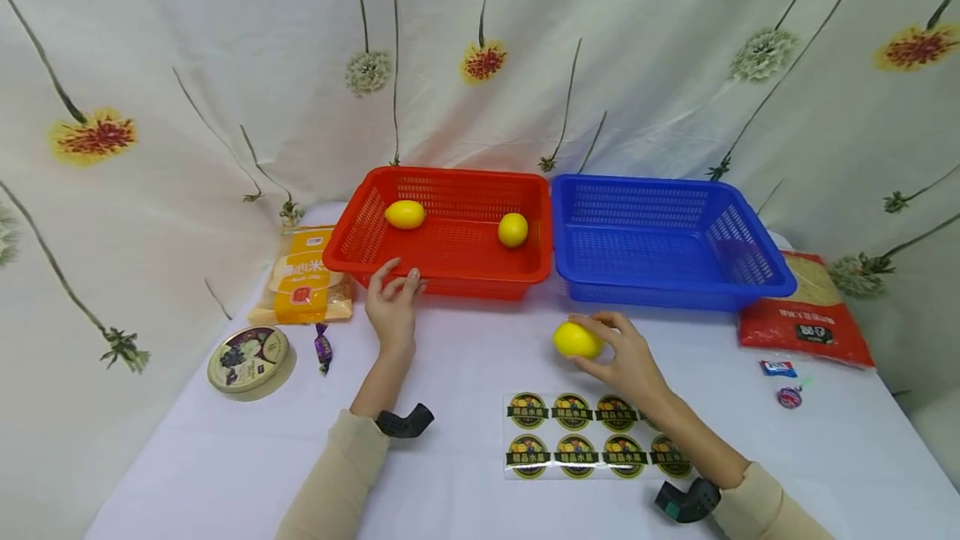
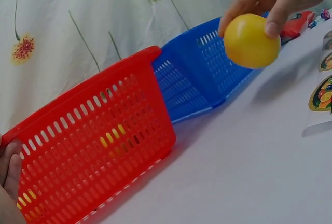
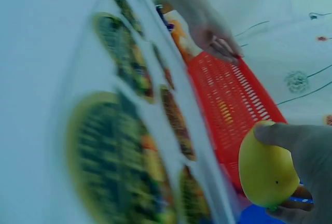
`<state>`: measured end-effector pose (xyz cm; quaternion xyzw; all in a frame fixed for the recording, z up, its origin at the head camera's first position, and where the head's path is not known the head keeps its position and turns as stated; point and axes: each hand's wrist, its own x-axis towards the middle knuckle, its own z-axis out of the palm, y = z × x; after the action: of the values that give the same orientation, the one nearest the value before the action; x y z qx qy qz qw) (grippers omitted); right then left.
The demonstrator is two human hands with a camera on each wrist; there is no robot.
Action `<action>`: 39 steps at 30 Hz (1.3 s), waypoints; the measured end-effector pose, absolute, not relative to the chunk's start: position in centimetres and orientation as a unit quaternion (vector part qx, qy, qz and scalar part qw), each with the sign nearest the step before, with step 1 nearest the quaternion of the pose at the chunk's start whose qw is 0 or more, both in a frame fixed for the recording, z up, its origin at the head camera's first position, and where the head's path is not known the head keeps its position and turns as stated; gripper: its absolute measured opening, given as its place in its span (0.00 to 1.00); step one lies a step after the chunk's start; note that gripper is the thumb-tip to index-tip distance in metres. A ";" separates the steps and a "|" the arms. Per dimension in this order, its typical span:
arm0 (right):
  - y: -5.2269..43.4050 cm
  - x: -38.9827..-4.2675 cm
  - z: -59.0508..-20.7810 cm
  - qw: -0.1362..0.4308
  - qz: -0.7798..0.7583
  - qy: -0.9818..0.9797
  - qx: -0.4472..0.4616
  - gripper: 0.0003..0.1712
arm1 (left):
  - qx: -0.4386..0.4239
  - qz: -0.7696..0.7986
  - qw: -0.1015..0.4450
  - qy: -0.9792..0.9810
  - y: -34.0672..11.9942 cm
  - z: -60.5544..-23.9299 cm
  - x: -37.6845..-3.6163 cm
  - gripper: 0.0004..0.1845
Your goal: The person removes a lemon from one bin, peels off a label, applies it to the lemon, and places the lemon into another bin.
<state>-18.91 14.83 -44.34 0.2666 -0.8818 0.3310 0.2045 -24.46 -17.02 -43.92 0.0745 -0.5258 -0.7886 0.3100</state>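
Observation:
Above the table, my right hand (image 1: 626, 357) pinches a yellow lemon (image 1: 577, 340) between thumb and fingers, just in front of the blue basket. The lemon (image 2: 251, 41) also shows in the left wrist view, lifted off the cloth. My left hand (image 1: 393, 315) is at the front rim of the red basket (image 1: 457, 286), its fingers loosely bent and touching the rim. Inside that basket lie a lemon (image 1: 405, 214) at the left and a second yellow fruit (image 1: 513, 230) at the right. A sheet of round fruit stickers (image 1: 551, 436) lies below the right hand.
The blue basket (image 1: 637, 261) stands beside the red one. On the left are an orange snack bag (image 1: 303, 277), a round tin (image 1: 247, 361) and a purple candy (image 1: 323, 348). A red bag (image 1: 810, 332), a small blue packet (image 1: 777, 368) and a lollipop (image 1: 790, 397) lie right.

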 end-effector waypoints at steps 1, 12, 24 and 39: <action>14.7 -18.6 -44.8 0.203 0.326 -0.885 0.262 0.32 | 0.075 -0.788 0.310 -0.527 -17.1 -43.9 -24.5 0.23; 14.2 -17.6 -47.0 0.216 0.306 -0.892 0.252 0.30 | 0.072 -0.779 0.299 -0.546 -17.1 -44.1 -23.6 0.26; 14.5 -17.0 -46.7 0.282 0.327 -0.865 0.257 0.33 | -0.188 -0.493 0.124 -0.840 -12.6 -47.9 -16.6 0.16; 10.9 -13.7 -47.7 0.189 0.394 -0.848 0.301 0.22 | -0.294 -0.348 0.111 -0.884 -11.9 -49.1 -14.6 0.20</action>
<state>-13.71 10.92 -47.65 0.3010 -0.8477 0.3936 0.1892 -14.58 -11.89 -49.15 -0.2937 -0.8836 -0.3476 0.1106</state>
